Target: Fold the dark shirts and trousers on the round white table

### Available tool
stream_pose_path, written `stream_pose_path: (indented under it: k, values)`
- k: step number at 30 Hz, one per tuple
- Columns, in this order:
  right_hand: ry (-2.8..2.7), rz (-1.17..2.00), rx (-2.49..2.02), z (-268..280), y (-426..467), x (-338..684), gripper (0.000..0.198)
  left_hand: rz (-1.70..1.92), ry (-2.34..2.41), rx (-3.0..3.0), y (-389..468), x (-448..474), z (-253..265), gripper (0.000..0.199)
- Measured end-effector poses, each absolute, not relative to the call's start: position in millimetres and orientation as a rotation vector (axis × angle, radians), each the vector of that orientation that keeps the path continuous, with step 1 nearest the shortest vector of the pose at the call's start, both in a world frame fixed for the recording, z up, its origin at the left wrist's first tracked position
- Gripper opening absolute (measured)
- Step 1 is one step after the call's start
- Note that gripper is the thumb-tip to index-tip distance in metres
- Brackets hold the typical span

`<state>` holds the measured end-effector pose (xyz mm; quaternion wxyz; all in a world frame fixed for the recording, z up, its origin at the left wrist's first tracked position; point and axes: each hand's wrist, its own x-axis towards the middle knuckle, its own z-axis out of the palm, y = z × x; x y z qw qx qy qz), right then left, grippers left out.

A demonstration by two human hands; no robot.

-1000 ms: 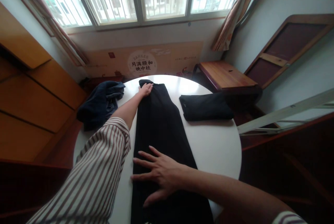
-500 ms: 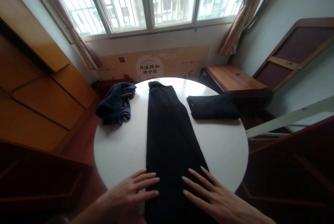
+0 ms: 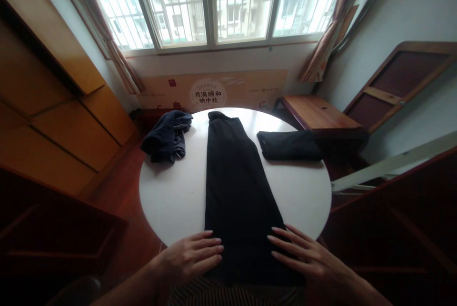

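Observation:
A pair of black trousers (image 3: 237,177), folded lengthwise, lies flat across the middle of the white round table (image 3: 171,201). Its waistband is at the far edge, and its legs reach toward my body. My left hand (image 3: 193,254) rests on the trousers' left edge near the leg ends, fingers stretched out and flat. On the opposite edge lies my right hand (image 3: 303,253), its fingers extended and slightly spread over the cloth. A crumpled dark blue garment (image 3: 164,137) sits at the table's far left. At the far right is a black garment (image 3: 289,145) folded into a flat rectangle.
Beyond the table's right side stands a low wooden table (image 3: 317,113). Dark red furniture (image 3: 392,230) flanks the near right, and orange-brown cabinets (image 3: 74,130) line the left. A barred window (image 3: 243,1) spans the far wall. Striped cloth (image 3: 232,295) shows at the bottom edge.
My right hand has shifted outward to the trousers' right edge, widening the gap between my hands. The view has moved slightly, and striped cloth now shows below the trousers.

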<state>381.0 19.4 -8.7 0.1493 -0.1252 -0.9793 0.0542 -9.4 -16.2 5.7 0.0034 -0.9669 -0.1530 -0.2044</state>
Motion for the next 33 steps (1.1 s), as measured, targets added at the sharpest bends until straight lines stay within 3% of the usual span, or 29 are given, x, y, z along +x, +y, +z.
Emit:
stream_pose_path:
  k: [6, 9, 13, 16, 20, 23, 33]
  values:
    - [-2.649, 0.522, -0.251, 11, 0, 381, 0.044, -0.981, -0.441, -3.104, -41, -16, 32, 0.033]
    - [-2.407, 0.679, -0.335, 38, 8, 373, 0.036, -1.139, -0.693, -2.996, -36, -24, 58, 0.031]
    - [-2.013, 0.552, -0.756, 77, 83, 345, 0.020, -1.452, -1.227, -2.552, 50, -27, 96, 0.015]
    - [-1.778, 0.595, -0.909, 95, 180, 312, 0.030, -1.704, -1.508, -2.399, 163, -25, 109, 0.029]
    - [-1.595, 0.838, -0.880, 94, 308, 273, 0.044, -2.011, -1.576, -2.369, 301, -27, 96, 0.043]
    - [-1.584, 0.860, -1.030, 76, 375, 254, 0.046, -2.037, -1.773, -2.291, 366, -31, 71, 0.044]
    - [-1.599, 0.759, -1.442, 24, 469, 232, 0.028, -1.811, -2.328, -1.960, 458, -34, 4, 0.039]
